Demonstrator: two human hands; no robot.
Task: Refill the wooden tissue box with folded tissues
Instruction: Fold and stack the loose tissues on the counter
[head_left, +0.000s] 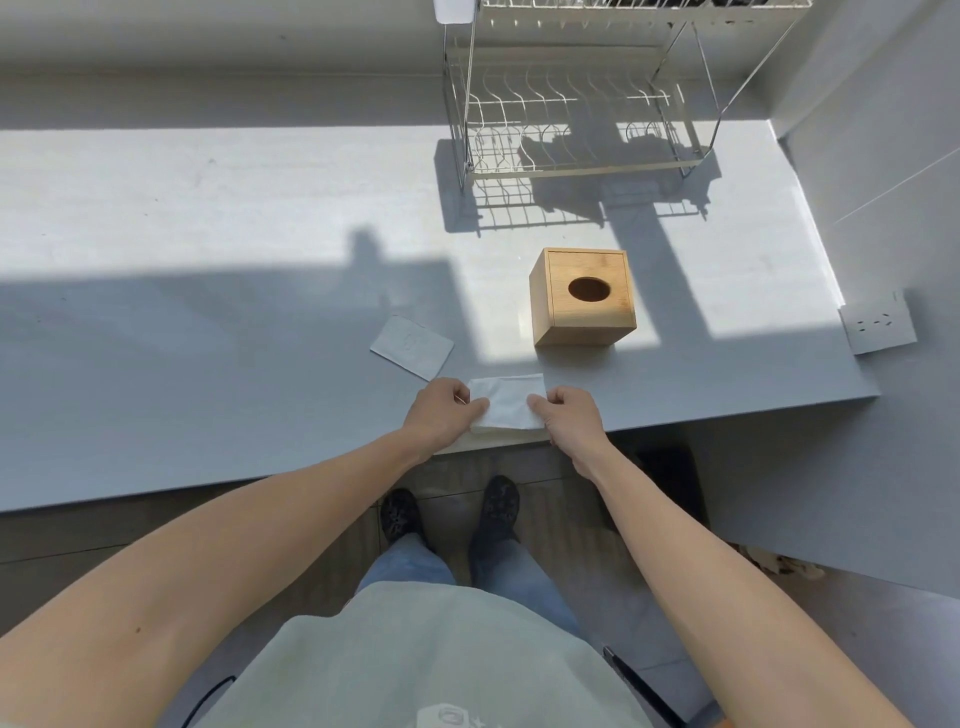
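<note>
A wooden tissue box (583, 297) with an oval hole in its top stands upright on the grey counter (208, 322), in a patch of sunlight. In front of it, near the counter's front edge, lies a stack of white folded tissues (508, 402). My left hand (444, 414) pinches the stack's left side and my right hand (566, 417) pinches its right side. A flat pale tissue wrapper (413, 346) lies just left of the stack, beyond my left hand.
A white wire dish rack (576, 98) stands at the back of the counter behind the box. A wall socket plate (878, 323) sits on the right wall. The counter's front edge runs just under my hands; my feet are on the floor below.
</note>
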